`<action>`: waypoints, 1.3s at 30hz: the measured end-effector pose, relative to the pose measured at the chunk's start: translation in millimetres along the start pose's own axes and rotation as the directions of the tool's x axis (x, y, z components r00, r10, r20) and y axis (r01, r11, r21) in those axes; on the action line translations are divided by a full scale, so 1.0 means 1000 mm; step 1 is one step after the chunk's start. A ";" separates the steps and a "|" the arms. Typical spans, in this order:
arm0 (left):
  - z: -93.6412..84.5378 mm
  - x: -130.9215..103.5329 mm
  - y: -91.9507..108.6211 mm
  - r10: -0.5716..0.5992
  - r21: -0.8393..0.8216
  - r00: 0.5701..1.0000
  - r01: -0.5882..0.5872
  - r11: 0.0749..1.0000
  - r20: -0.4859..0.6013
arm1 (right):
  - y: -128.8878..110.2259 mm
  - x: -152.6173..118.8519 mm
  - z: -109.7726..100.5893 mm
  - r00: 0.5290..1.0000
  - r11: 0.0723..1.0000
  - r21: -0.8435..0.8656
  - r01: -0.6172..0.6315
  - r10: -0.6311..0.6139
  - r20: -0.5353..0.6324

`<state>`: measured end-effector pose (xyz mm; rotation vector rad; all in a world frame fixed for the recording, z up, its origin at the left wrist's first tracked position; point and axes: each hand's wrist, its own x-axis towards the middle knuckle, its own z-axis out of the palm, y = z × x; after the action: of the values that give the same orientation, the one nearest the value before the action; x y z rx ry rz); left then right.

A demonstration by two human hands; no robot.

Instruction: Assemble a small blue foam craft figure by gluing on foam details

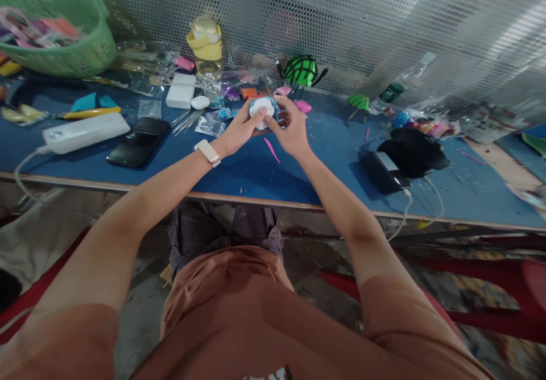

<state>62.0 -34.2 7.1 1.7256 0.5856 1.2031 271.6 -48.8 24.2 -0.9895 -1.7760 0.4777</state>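
Observation:
Between both hands, above the blue table, is a small round piece (261, 106), white on its face with a blue rim; its exact kind I cannot make out. My left hand (241, 125) grips its left side, thumb pressed on the white face. From the right, my right hand (292, 127) holds it too, its thumb near the lower edge and fingers curled around the far side. The underside of the piece is hidden. On the table just below the hands lies a pink plastic knife (272, 150). Small orange (249, 93) and pink packets (303, 106) lie close behind the hands.
A green basket (104, 38) of packets stands back left. Nearer are a white power strip (87, 133) and a black phone (139, 141). A yellow-topped bottle (205, 44) and green-black figure (301, 71) stand behind. At right are a black device (384, 170) and clear bottle (401, 87).

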 end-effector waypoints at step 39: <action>0.000 -0.002 0.004 -0.095 -0.194 0.987 0.119 0.974 0.128 | -0.003 0.005 -0.001 0.999 0.997 0.067 -0.024 0.027 -0.046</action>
<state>61.0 -37.5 10.0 1.5619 0.4631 1.0393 270.0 -47.0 29.8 -0.9707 -1.6971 0.5219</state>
